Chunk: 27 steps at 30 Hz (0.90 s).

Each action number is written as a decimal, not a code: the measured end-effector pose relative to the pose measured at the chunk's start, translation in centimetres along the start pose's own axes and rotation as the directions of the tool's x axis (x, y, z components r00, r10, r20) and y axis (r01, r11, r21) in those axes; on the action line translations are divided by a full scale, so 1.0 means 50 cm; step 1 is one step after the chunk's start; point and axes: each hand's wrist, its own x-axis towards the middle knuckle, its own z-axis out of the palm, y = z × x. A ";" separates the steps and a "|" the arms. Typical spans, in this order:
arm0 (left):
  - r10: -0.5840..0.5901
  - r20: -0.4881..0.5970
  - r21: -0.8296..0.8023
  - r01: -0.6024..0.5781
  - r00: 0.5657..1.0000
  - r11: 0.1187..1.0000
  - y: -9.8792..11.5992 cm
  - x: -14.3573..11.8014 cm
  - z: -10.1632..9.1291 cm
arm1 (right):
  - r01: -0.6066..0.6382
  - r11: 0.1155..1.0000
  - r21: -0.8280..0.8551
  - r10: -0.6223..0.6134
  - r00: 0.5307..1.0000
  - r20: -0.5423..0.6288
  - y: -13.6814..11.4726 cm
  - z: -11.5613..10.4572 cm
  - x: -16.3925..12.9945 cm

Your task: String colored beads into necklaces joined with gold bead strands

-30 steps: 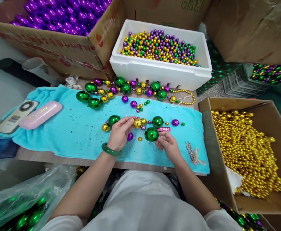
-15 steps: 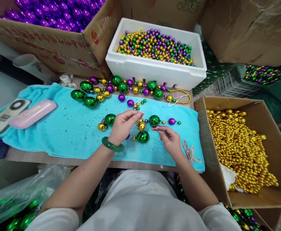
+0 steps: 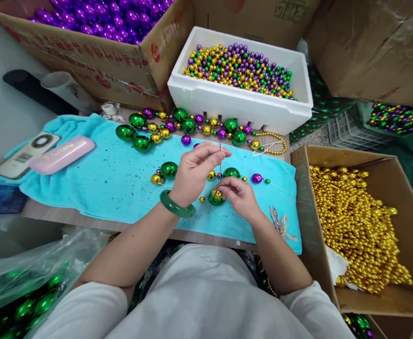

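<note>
needle [image 3: 220, 157] pinched upright in my left hand [image 3: 195, 174], fingertips together on it. my right hand [image 3: 239, 197] grips a gold bead [image 3: 216, 193] over the turquoise towel [image 3: 96, 188]. best to line the bead's hole under the point, keeping the thread taut.

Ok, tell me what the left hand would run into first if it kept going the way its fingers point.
The left hand, pinching a thin needle, points right across the turquoise towel. It would probably first meet the large green bead just beyond its fingertips, though depth is hard to judge.
</note>
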 end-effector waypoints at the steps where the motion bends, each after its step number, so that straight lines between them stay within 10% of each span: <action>1: -0.038 0.006 -0.022 0.038 0.999 0.999 -0.005 -0.001 0.001 | -0.013 0.999 0.041 0.014 1.000 -0.018 0.001 -0.001 0.000; 7: -0.170 0.154 0.302 0.117 0.973 0.946 -0.078 -0.071 -0.009 | -0.073 0.948 0.309 0.142 0.968 -0.206 -0.004 -0.029 -0.001; 13: -0.194 0.204 0.912 -0.114 0.960 0.394 -0.157 -0.191 -0.057 | 0.001 0.924 0.382 0.154 0.914 -0.374 -0.006 -0.082 -0.026; 18: -0.183 0.196 0.967 -0.160 0.963 0.198 -0.162 -0.201 -0.111 | -0.033 0.901 0.433 0.214 0.901 -0.378 0.016 -0.097 -0.054; 27: -0.146 0.214 0.972 -0.196 0.966 0.130 -0.168 -0.169 -0.240 | -0.187 0.882 0.432 0.367 0.849 -0.381 0.048 -0.129 -0.090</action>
